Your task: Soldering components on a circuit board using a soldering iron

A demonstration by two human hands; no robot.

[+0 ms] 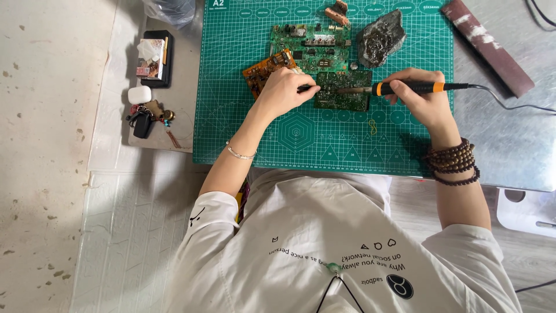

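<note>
Hands work together over a small green circuit board (343, 91) on the cutting mat (243, 133): right hand (421, 99) grips the soldering iron (399, 88), left hand (284, 90) pinches a thin tool (305, 88) to steady the joint.

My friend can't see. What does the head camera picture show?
A person's right hand holds a soldering iron to a small green circuit board on a green cutting mat. Their left hand steadies the board with a thin tool.
</note>
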